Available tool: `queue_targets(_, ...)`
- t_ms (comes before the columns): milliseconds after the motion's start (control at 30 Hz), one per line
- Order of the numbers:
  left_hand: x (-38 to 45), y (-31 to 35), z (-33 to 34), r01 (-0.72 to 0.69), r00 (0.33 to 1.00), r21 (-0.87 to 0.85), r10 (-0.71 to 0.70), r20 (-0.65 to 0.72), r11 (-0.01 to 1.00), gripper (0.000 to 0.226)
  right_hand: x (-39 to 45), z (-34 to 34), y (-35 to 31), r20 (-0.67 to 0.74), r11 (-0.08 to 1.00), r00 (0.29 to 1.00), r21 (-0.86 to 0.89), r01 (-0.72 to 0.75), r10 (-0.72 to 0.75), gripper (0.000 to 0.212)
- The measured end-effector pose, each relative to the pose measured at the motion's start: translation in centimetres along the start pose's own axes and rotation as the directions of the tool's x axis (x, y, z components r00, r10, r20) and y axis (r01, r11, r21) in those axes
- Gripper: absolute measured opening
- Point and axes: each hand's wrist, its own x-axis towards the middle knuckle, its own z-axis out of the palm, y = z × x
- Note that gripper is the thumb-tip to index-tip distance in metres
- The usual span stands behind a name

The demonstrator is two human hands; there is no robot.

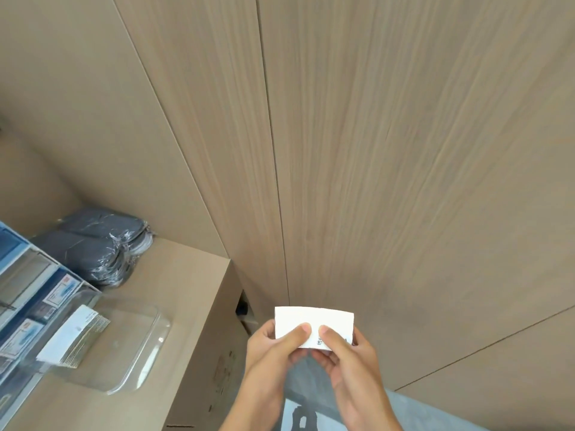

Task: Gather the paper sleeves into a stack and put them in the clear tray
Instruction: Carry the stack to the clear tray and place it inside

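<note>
Both my hands hold a white paper sleeve stack [314, 320] in front of me, low in the view, off the right side of the counter. My left hand [273, 346] grips its lower left with the thumb on top. My right hand [348, 356] grips its lower right, thumb beside a small printed code. The clear tray [149, 346] sits on the beige counter at the left. A stack of white paper sleeves [74, 334] leans on edge against the tray's left side.
The beige counter [174, 275] ends at a corner near the middle. Grey bagged bundles [99, 244] lie at its back. Blue and white drawer boxes [25, 290] line the left edge. Wood wall panels [373, 150] fill the rest; grey floor shows below.
</note>
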Motion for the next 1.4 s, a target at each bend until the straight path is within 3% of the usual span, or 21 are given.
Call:
queue_targets(200, 4.9, 2.6, -1.9, -0.026, 0.998, -0.005, 0.026, -0.051, 1.000, 0.032, 4.6, 4.2, -0.3, 0.044, 1.000, 0.999, 0.001, -0.031, 0.031, 0.018)
queue_targets(367, 8.5, 5.8, -5.5, -0.056, 0.993, -0.096, 0.045, -0.113, 0.994, 0.051, 8.4, 9.8, -0.4, 0.144, 0.997, 0.989, -0.070, -0.029, 0.039, 0.019)
queue_targets(633, 10.2, 10.3, -14.5, -0.199, 0.929, -0.258, 0.099, -0.356, 0.946, 0.036, 12.1, 21.7, 2.5, 0.365, 0.952, 0.915, -0.300, -0.060, 0.172, 0.024)
queue_targets(733, 9.5, 10.9, -17.8, -0.274, 0.875, -0.319, 0.097, -0.475, 0.907, 0.024, 12.6, 25.9, 4.5, 0.439, 0.914, 0.858, -0.398, -0.080, 0.266, 0.027)
queue_targets(833, 9.1, 11.2, -20.7, -0.348, 0.793, -0.358, 0.068, -0.606, 0.867, 0.034, 13.1, 29.7, 6.9, 0.490, 0.862, 0.787, -0.496, -0.102, 0.375, 0.026)
queue_targets(1033, 8.9, 10.6, -25.8, -0.486, 0.604, -0.466, -0.101, -0.791, 0.739, 0.028, 13.7, 35.7, 13.0, 0.499, 0.734, 0.632, -0.657, -0.171, 0.593, 0.028)
queue_targets(1267, 9.6, 10.0, -27.8, -0.619, 0.405, -0.511, -0.315, -0.858, 0.597, 0.016, 14.6, 38.6, 17.8, 0.407, 0.559, 0.440, -0.772, -0.303, 0.801, 0.022)
queue_targets(1400, 10.4, 9.2, -28.1, -0.637, 0.325, -0.519, -0.413, -0.851, 0.569, 0.019, 14.9, 38.4, 19.2, 0.308, 0.471, 0.417, -0.798, -0.375, 0.855, 0.020)
